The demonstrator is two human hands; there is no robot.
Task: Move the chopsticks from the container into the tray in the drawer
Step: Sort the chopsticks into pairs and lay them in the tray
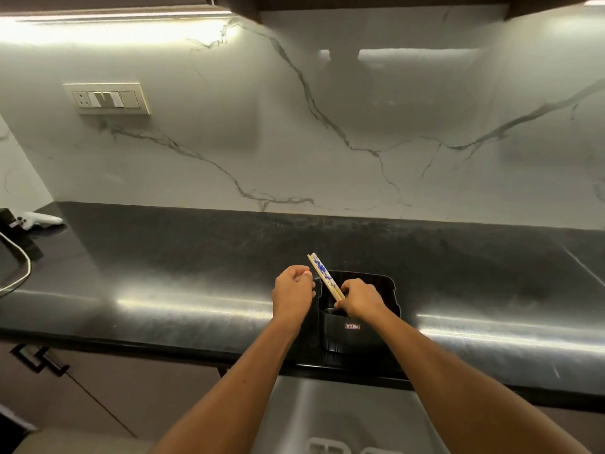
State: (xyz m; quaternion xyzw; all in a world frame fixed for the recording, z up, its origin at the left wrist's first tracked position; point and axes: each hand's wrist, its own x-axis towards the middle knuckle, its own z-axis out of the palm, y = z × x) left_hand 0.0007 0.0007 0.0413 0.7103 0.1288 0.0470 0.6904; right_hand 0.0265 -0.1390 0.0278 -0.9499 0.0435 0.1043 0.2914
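A black container (357, 332) stands on the dark countertop near its front edge. My right hand (360, 298) is over the container's mouth, gripping a pair of pale chopsticks with blue patterning (322, 273) that slant up and to the left. My left hand (293, 291) is just left of the container, fingers curled against its rim or side; whether it grips anything is unclear. Below the counter, an open drawer (327, 411) shows between my forearms, with a light tray (327, 447) at the bottom edge of the view.
The black countertop (163, 273) stretches wide on both sides, backed by a white marble wall. A white object and a cable (19, 267) lie at the far left. A cabinet door with a dark handle (39, 358) is lower left.
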